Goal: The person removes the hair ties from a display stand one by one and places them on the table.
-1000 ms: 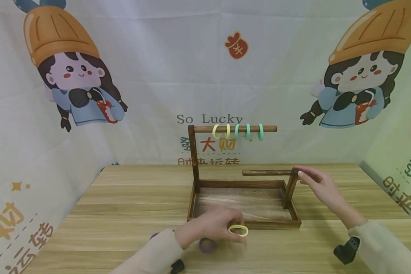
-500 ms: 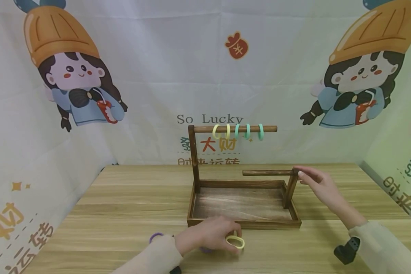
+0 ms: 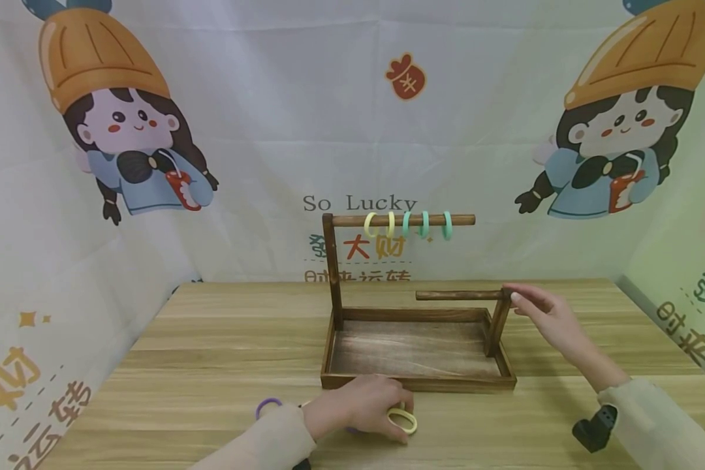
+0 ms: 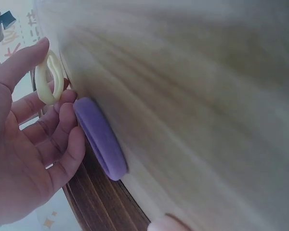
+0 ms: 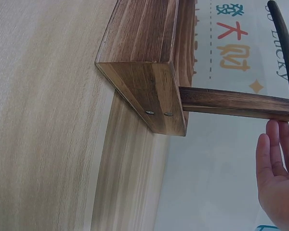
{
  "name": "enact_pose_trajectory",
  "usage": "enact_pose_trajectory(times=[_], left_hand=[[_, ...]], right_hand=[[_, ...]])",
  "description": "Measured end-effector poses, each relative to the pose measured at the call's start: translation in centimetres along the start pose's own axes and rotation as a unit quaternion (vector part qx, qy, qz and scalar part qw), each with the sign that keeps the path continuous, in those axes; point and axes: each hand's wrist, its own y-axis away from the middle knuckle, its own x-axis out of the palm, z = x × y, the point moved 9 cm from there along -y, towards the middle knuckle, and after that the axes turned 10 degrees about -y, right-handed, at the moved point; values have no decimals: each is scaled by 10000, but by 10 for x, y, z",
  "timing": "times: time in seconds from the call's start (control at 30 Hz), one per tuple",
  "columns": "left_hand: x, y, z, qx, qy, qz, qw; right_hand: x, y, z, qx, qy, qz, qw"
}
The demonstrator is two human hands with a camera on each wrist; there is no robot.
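My left hand (image 3: 364,406) is low over the table, in front of the tray, pinching a yellow hair tie (image 3: 403,421) between thumb and fingers. In the left wrist view this yellow loop (image 4: 50,79) stands against the thumb tip, and a purple hair tie (image 4: 101,139) lies by the other fingertips. Another purple hair tie (image 3: 268,407) shows beside the left sleeve. My right hand (image 3: 549,320) touches the top of the short post of a dark wooden rack (image 3: 497,326). From the right wrist, the fingers (image 5: 274,147) look fairly straight against that post.
On the rack's upper bar (image 3: 346,221) hang two yellow and several green hair ties (image 3: 425,225). The lower bar (image 3: 455,296) points left from the short post. A shallow tray (image 3: 418,383) forms the base. Behind the table (image 3: 223,352) hangs a printed cloth (image 3: 282,117).
My left hand has lowered slightly toward the front of the table with the yellow hair tie, covering most of the purple one below it. The right hand keeps its place.
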Motion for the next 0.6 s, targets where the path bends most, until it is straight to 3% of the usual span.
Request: enact_pose_trajectory(times=[0.4, 0.6], left_hand=[[4, 2, 1, -60, -630, -80, 9980], [1, 4, 2, -155, -583, -146, 9981]], right_hand=[[0, 0, 0, 35, 96, 45, 9999], [0, 0, 1, 87, 124, 38, 9999]])
